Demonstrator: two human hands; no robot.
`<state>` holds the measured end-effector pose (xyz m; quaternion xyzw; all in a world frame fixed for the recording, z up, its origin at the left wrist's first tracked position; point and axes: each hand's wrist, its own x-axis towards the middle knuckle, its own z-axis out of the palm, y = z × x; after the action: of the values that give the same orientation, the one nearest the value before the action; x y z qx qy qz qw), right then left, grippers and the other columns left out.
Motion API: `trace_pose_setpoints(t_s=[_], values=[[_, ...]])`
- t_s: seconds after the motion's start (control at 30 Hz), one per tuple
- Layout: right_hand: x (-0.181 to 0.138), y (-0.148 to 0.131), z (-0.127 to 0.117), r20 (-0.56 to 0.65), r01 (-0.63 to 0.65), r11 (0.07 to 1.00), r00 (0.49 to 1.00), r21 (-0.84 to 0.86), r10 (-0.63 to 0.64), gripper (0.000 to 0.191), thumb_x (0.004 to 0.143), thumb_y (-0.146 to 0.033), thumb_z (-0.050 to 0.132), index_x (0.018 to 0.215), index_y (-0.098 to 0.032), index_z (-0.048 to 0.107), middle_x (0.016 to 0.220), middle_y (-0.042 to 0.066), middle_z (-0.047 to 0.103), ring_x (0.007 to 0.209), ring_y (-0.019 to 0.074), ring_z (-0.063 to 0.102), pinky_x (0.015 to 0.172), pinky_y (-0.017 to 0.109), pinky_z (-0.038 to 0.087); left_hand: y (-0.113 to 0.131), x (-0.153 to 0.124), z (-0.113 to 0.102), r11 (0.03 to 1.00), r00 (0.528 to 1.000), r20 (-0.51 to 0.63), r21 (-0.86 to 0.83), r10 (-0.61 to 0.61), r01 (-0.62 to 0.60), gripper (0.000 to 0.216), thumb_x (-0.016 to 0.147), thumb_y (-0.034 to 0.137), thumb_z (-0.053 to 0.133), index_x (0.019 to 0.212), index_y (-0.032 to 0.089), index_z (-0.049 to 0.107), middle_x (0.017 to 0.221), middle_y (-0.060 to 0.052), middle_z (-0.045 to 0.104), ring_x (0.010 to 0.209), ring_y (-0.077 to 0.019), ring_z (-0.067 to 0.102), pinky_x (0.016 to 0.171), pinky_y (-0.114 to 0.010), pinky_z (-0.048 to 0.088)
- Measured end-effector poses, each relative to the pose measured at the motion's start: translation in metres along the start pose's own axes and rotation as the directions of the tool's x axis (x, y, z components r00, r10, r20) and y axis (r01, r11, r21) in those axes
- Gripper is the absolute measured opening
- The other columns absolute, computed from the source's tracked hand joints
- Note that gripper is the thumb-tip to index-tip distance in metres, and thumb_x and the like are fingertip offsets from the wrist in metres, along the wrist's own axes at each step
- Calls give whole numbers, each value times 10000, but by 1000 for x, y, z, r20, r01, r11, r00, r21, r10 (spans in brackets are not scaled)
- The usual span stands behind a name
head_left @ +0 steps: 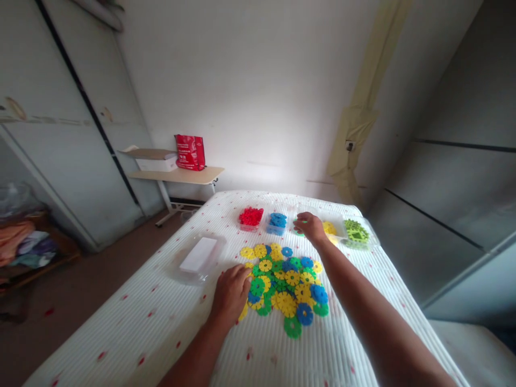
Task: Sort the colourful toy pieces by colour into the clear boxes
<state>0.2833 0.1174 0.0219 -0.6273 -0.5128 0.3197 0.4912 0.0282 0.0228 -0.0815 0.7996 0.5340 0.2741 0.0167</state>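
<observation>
My right hand is above a clear container at the back of the bed-like surface, fingers pinched with a bit of green snowflake disc showing at the tips. Beneath it, more green pieces are partly hidden by the hand. My left hand rests at the left edge of a loose pile of green, yellow and blue snowflake discs. Its fingers are curled together against the discs, and what they hold, if anything, is hidden.
Clear containers hold red pieces, blue discs, yellow discs and light green pieces. A transparent lid with a white label lies at left. Beyond stands a small table with a red bag and a white box.
</observation>
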Motion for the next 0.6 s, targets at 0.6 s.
trace_pose_setpoints(t_s=[0.6], values=[[-83,106,-85,-28,109,797,987,-594,-156,266,736,-349,411,780,-201,628,799,56,687,749,202,621,682,282,439,2,1,-4,995,1000,-21,-94,-21,19,278,833,145,407,991,204,628,1031,-50,644,975,-180,571,886,-332,433]])
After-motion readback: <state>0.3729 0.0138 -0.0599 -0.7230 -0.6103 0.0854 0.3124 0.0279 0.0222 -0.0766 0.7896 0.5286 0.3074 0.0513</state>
